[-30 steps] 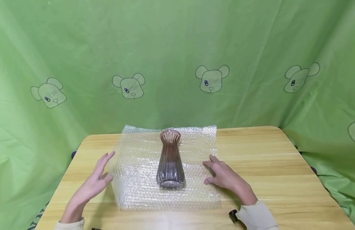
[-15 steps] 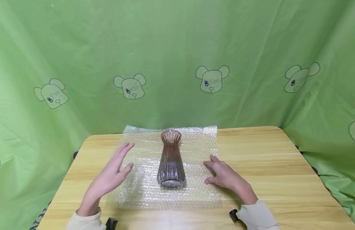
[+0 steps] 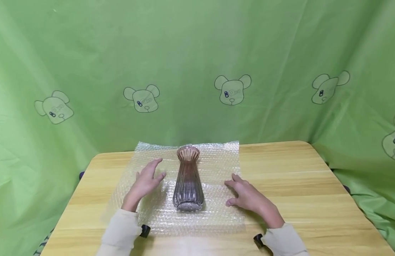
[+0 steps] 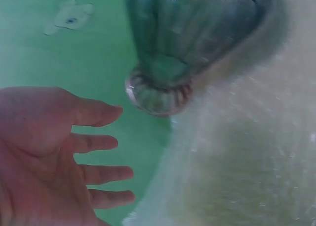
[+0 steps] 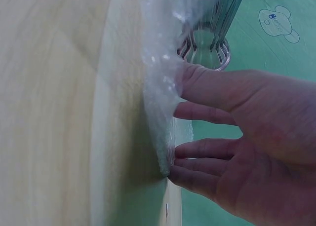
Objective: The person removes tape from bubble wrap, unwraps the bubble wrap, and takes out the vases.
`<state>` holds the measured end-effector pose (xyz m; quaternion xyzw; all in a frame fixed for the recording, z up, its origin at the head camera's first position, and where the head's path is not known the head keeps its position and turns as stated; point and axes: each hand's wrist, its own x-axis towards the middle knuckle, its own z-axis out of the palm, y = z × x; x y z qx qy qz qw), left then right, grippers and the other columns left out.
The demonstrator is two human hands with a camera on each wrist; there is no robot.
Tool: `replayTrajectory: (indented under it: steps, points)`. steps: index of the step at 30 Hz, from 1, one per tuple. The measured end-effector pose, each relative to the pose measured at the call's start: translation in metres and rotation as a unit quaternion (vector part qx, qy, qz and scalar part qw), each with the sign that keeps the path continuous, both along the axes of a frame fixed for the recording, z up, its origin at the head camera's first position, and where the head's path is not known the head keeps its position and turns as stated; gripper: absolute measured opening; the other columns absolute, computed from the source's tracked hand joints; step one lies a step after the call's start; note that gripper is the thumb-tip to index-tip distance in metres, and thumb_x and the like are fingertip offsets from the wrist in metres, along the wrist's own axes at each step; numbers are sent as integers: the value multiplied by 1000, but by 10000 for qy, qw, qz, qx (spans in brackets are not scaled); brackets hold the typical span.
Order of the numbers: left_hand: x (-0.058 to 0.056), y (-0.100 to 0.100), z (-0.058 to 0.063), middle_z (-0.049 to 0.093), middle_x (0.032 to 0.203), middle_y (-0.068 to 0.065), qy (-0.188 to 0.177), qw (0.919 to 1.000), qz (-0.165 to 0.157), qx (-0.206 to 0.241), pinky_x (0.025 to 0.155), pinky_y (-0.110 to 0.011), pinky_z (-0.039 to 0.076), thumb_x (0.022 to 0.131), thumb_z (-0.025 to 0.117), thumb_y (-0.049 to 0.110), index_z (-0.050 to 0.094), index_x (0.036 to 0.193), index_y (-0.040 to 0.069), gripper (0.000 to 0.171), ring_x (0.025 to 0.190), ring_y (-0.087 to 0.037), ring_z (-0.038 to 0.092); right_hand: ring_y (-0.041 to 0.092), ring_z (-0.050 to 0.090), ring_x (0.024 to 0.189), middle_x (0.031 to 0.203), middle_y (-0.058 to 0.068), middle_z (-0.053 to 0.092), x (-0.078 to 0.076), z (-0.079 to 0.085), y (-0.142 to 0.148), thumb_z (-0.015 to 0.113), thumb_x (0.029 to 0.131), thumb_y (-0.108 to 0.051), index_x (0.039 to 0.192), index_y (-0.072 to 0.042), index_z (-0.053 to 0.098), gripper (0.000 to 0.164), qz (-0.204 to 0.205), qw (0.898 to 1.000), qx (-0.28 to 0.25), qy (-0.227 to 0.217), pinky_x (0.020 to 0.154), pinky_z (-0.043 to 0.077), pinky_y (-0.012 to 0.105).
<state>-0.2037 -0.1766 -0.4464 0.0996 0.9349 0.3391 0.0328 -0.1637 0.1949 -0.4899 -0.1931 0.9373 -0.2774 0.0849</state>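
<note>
A ribbed glass vase point(image 3: 188, 181), pinkish at the mouth and grey toward the base, lies on its side on a sheet of clear bubble wrap point(image 3: 213, 213). Its mouth points away from me. My left hand point(image 3: 145, 183) hovers over the wrap to the left of the vase, apart from it. In the left wrist view its fingers point(image 4: 109, 173) are spread straight with nothing between them. My right hand point(image 3: 247, 195) is at the wrap's right edge. The right wrist view shows its fingers point(image 5: 202, 171) nearly straight, touching that edge, with the thumb point(image 5: 212, 85) at the wrap's upper side.
Underneath is a light wooden table point(image 3: 290, 177), its bare surface showing on both sides of the wrap. A green curtain point(image 3: 184, 53) printed with bear heads hangs behind and around it. A dark wrist device point(image 3: 258, 241) sits at the right sleeve.
My left hand has moved rightward from outside the wrap's left edge to over the wrap, near the vase. The left part of the wrap now spreads further left. My right hand stays put.
</note>
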Motion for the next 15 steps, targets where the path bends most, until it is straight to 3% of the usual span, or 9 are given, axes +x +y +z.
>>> replayTrajectory:
  steps: [8, 15]
  points:
    - [-6, -8, -22, 27, 162, -30, -213, 9978, 401, -482, 109, -83, -5, 103, 61, 31, 38, 157, 5, 64, 149, -50, 22, 57, 31, 142, 155, 43, 25, 0, 1, -1, 87, 81, -21, 142, 6, 56, 73, -80, 9998, -108, -121, 116, 30, 63]
    - [-10, -20, -34, 22, 164, -29, -496, 9965, 472, -489, 107, -85, -6, 104, 57, 36, 35, 158, 6, 65, 151, -49, 17, 58, 32, 141, 154, 44, 26, 1, 0, -1, 88, 80, -20, 140, 6, 57, 73, -115, 9999, -97, -60, 115, 32, 64]
